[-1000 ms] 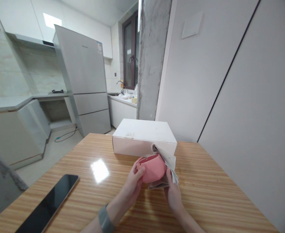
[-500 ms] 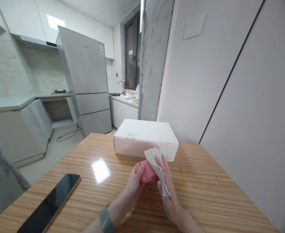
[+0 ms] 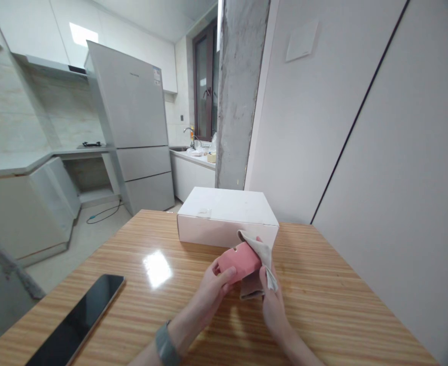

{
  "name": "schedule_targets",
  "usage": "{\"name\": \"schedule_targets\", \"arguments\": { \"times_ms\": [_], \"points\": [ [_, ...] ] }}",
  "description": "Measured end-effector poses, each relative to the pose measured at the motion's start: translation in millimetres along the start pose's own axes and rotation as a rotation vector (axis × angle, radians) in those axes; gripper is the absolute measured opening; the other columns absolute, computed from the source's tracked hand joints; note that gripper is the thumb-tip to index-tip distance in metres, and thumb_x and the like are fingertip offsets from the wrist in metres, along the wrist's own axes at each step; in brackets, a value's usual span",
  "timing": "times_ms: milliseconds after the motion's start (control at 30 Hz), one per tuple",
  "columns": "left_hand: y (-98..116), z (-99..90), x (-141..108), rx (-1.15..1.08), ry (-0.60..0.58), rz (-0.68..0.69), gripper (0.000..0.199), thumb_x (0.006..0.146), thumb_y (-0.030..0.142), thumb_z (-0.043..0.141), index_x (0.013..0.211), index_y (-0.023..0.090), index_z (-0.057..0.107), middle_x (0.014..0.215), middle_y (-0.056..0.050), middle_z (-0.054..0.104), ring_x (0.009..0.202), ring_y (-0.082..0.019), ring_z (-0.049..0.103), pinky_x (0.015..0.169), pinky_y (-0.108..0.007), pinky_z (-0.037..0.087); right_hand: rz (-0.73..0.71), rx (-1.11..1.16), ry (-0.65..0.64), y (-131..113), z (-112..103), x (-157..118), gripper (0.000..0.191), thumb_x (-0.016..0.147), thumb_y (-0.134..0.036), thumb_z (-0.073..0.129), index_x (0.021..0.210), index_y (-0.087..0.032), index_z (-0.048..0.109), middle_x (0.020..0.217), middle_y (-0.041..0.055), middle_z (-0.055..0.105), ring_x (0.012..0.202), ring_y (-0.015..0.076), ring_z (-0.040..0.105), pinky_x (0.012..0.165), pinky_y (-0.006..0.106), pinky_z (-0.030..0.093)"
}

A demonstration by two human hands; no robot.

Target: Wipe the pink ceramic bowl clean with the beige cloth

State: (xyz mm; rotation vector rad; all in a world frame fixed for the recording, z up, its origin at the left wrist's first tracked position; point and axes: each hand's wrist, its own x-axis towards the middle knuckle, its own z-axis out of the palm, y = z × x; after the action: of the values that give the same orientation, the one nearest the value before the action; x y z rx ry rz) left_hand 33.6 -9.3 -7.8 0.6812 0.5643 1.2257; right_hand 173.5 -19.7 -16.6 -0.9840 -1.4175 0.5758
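Observation:
My left hand is closed around the left end of a small pink case-like object, thumb across its near face. What kind of object it is, I cannot make out; a small dark notch shows on its upper edge. A light grey cloth is gripped in my right hand. It wraps over the right end of the pink object, and a fold hangs beneath. The right fingers are mostly hidden behind the cloth. Both hands are held above the wooden table, just in front of a white box.
A black smartphone lies at the table's left side. Behind the table stand a grey fridge, a kitchen counter with a sink, and a bare concrete pillar. A white wall runs along the right.
The cloth has shifted from the pink object's upper face to around its right end. My right hand has moved slightly right, its fingers now behind the cloth. More of the pink object shows.

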Motion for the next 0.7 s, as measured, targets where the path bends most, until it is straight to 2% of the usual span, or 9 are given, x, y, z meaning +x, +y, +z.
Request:
{"name": "schedule_targets", "arguments": {
  "times_ms": [67, 133, 233, 300, 433, 500, 600, 700],
  "points": [
    [-3, -1.1, 1, 0.004, 0.035, 0.035, 0.058, 0.061, 0.031, 0.083, 0.112, 0.015, 0.059, 0.118, -0.016, 0.064, 0.109, -0.03, 0.06, 0.096, -0.043, 0.045, -0.056, -0.021, -0.056, -9, 1, 0, 0.049, 0.097, -0.038, 0.031, 0.145, -0.032, 0.025, 0.154, -0.0014, 0.025, 0.142, 0.0226, 0.018, 0.116, 0.049, 0.015],
    [-5, -1.6, 2, 0.003, 0.079, 0.071, 0.058, 0.057, 0.029, 0.085, 0.108, 0.015, 0.06, 0.116, -0.015, 0.065, 0.108, -0.03, 0.06, 0.097, -0.043, 0.044, -0.183, -0.106, -0.152, -15, 0, 0, 0.045, 0.097, -0.037, 0.032, 0.142, -0.033, 0.033, 0.154, -0.0036, 0.025, 0.144, 0.0245, 0.009, 0.116, 0.051, 0.009],
    [-5, -0.8, 1, 0.008, 0.093, 0.077, 0.054, 0.057, 0.027, 0.085, 0.105, 0.017, 0.061, 0.115, -0.013, 0.066, 0.109, -0.03, 0.059, 0.099, -0.044, 0.042, -0.323, -0.206, -0.279, -18, -2, 0, 0.041, 0.097, -0.033, 0.033, 0.136, -0.035, 0.043, 0.152, -0.0045, 0.03, 0.144, 0.0258, 0.006, 0.115, 0.052, 0.009],
    [-2, 0.1, -1, -0.004, 0.041, 0.063, 0.05, 0.063, 0.028, 0.081, 0.108, 0.017, 0.061, 0.12, -0.012, 0.064, 0.114, -0.03, 0.056, 0.101, -0.042, 0.04, -0.324, -0.198, -0.292, -18, -2, 1, 0.041, 0.097, -0.033, 0.033, 0.136, -0.034, 0.043, 0.151, -0.0039, 0.031, 0.144, 0.0257, 0.008, 0.115, 0.052, 0.01],
    [4, -0.4, -4, -0.028, 0.021, -0.021, 0.041, 0.078, 0.042, 0.066, 0.111, 0.018, 0.06, 0.121, -0.01, 0.062, 0.112, -0.026, 0.058, 0.096, -0.038, 0.043, -0.111, -0.004, -0.109, -13, 1, 0, 0.048, 0.096, -0.042, 0.035, 0.142, -0.03, 0.035, 0.152, -0.0002, 0.029, 0.142, 0.0248, 0.017, 0.116, 0.05, 0.012],
    [4, -2.0, -4, 0.004, 0.056, -0.014, 0.043, 0.076, 0.039, 0.07, 0.111, 0.018, 0.058, 0.119, -0.011, 0.062, 0.106, -0.025, 0.06, 0.09, -0.036, 0.046, 0.049, 0.109, 0.011, -11, 3, 0, 0.052, 0.094, -0.047, 0.038, 0.141, -0.027, 0.036, 0.151, 0.0026, 0.033, 0.141, 0.0254, 0.022, 0.116, 0.05, 0.016],
    [-3, -4.6, -1, 0.06, 0.102, 0.014, 0.073, 0.062, 0.031, 0.082, 0.125, 0.018, 0.048, 0.115, -0.014, 0.061, 0.1, -0.025, 0.062, 0.087, -0.036, 0.047, 0.231, 0.196, 0.117, -7, 3, -1, 0.055, 0.09, -0.052, 0.043, 0.137, -0.023, 0.045, 0.142, 0.0072, 0.047, 0.139, 0.028, 0.028, 0.114, 0.05, 0.023],
    [-10, -5.7, 0, 0.04, 0.112, 0.002, 0.101, 0.054, 0.03, 0.087, 0.138, 0.019, 0.033, 0.117, -0.016, 0.06, 0.103, -0.028, 0.061, 0.09, -0.04, 0.046, 0.202, 0.199, 0.093, -5, 1, -2, 0.055, 0.09, -0.051, 0.045, 0.137, -0.023, 0.044, 0.142, 0.007, 0.046, 0.138, 0.0281, 0.028, 0.115, 0.05, 0.021]
  ]
}}
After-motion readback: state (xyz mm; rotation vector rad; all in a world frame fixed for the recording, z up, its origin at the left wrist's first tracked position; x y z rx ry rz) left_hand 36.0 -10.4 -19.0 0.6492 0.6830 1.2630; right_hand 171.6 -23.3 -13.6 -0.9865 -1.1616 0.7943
